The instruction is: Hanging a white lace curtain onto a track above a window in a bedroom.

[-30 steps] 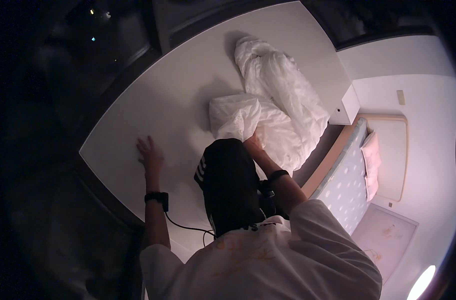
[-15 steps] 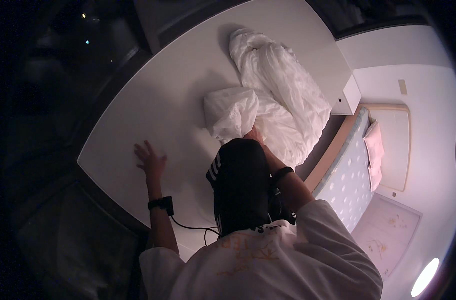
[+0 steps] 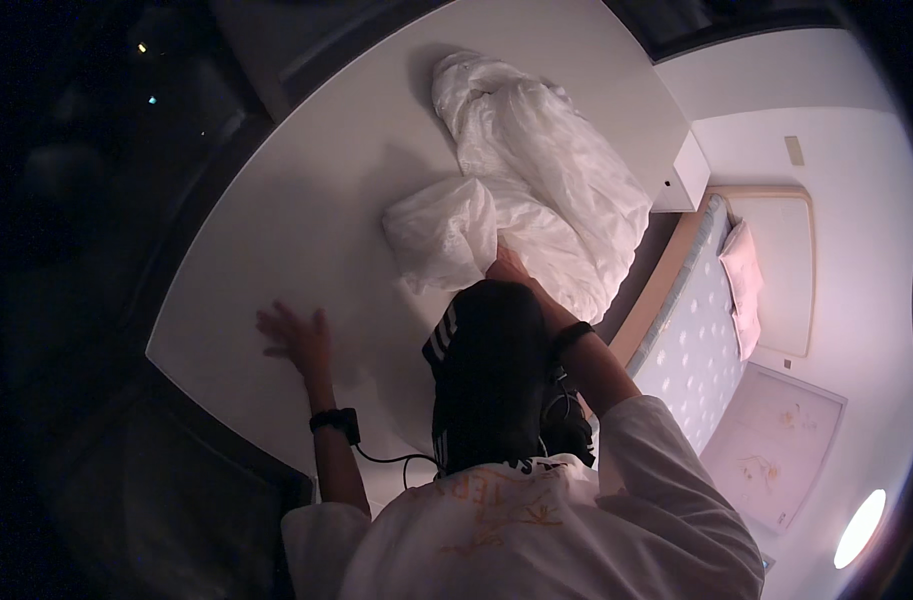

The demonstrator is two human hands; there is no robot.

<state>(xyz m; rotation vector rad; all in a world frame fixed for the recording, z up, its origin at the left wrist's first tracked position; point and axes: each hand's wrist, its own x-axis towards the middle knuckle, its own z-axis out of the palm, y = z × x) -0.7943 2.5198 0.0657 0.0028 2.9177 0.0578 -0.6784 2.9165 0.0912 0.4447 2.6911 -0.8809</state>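
Observation:
A bunched white duvet (image 3: pixel 546 150) lies in loose folds on a broad pale platform (image 3: pixel 306 200). At its near edge my right hand (image 3: pixel 509 266) is closed on the cloth, where creases run together; the fingertips are hidden in the folds. My left hand (image 3: pixel 298 335) is spread over the bare left part of the platform, fingers apart and slightly blurred, holding nothing. I cannot tell whether its palm touches the surface. Between the two arms rises my bent knee in black trousers with white stripes (image 3: pixel 491 360), its top close to the right hand.
A dark window (image 3: pixel 106 180) borders the platform on the left. On the right, lower down, stands a bed with a dotted blue-grey mattress (image 3: pixel 691 330), a pink pillow (image 3: pixel 741 285) and a wooden frame. A white cabinet (image 3: pixel 686 180) sits beyond it. A black cable (image 3: pixel 396 459) runs from my left wristband.
My left hand has shifted slightly left and down and is blurred. The whole view has moved a little; my right hand stays at the duvet, which keeps its shape.

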